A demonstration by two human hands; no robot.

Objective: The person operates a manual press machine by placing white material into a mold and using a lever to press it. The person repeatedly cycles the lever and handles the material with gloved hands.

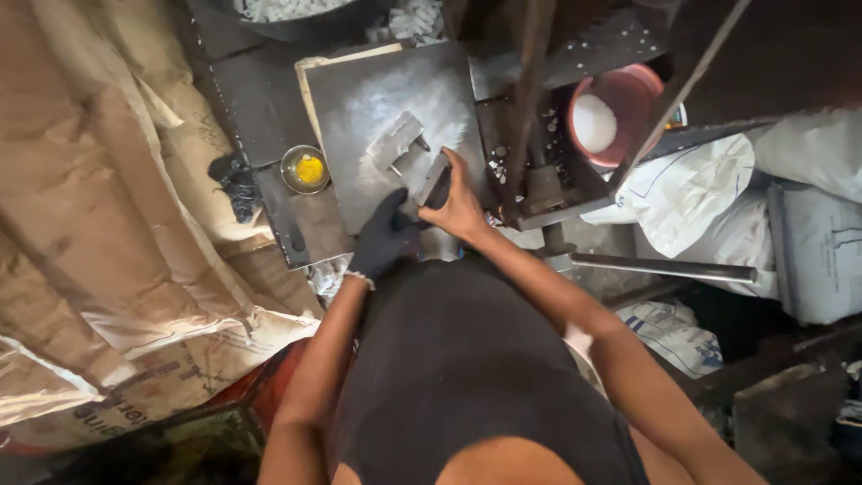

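From the head camera, your gloved left hand (384, 235) and bare right hand (460, 205) sit close together, both gripping a small metal block (433, 180) at the near edge of the powder-dusted grey tabletop (359, 108). A second metal block (395, 139) lies just beyond. A yellow-filled bowl (305, 169) sits left, a pink basin (615, 112) right, and brown sacks (108, 224) line the left side.
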